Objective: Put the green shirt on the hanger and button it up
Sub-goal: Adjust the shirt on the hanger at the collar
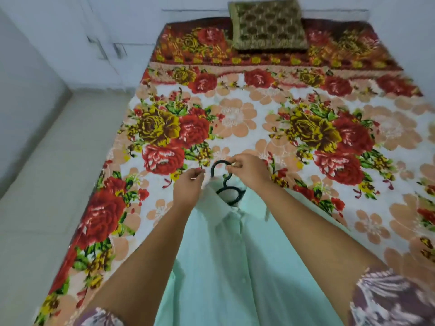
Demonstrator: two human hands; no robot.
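Observation:
A pale green shirt (pixel 233 262) lies front-up on the bed between my forearms, its placket closed down the middle with small buttons showing. A black hanger (pixel 227 182) sits inside the collar, and its hook sticks out past the collar onto the bedspread. My right hand (pixel 249 171) pinches the top of the hook between thumb and fingers. My left hand (pixel 188 188) grips the left side of the collar, fingers closed on the fabric. The hanger's shoulders are hidden under the shirt.
The bed carries a floral bedspread (pixel 306 128) in red, yellow and peach. A brown patterned pillow (pixel 268 24) lies at the far end against the white wall. Pale tiled floor (pixel 47 184) runs along the bed's left side.

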